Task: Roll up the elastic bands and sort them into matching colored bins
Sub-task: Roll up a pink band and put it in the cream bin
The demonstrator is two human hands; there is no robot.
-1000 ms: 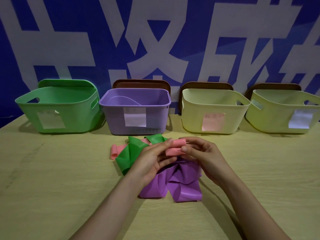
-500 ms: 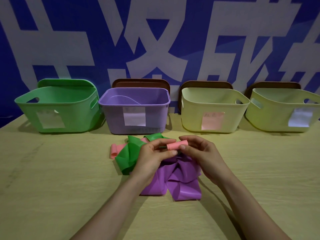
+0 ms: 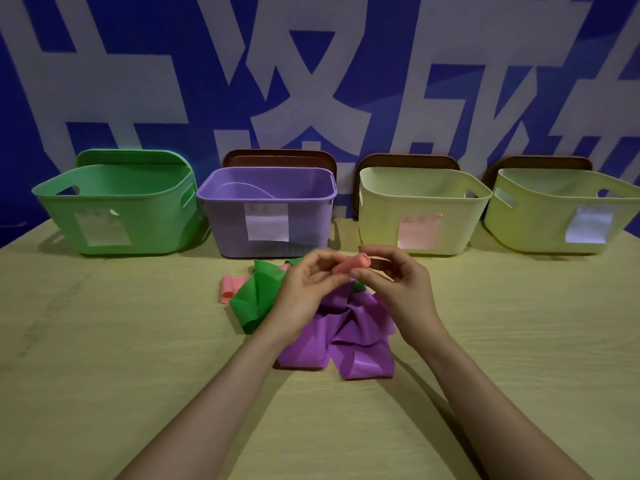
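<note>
A small pink roll of elastic band is pinched between my left hand and my right hand, above the pile at mid-table. The band's loose pink end lies on the table to the left, partly under a crumpled green band. A purple band lies folded below my hands. Along the back stand a green bin, a purple bin, a pale yellow bin with a pink label and a yellow-green bin with a white label.
Brown lids lean behind the three right bins and a green lid behind the green one, against a blue and white wall. The wooden table stretches bare to the left, right and front of the pile.
Both hands have lifted the pink roll slightly up and away from the pile while turning it. The green and purple bands have not moved.
</note>
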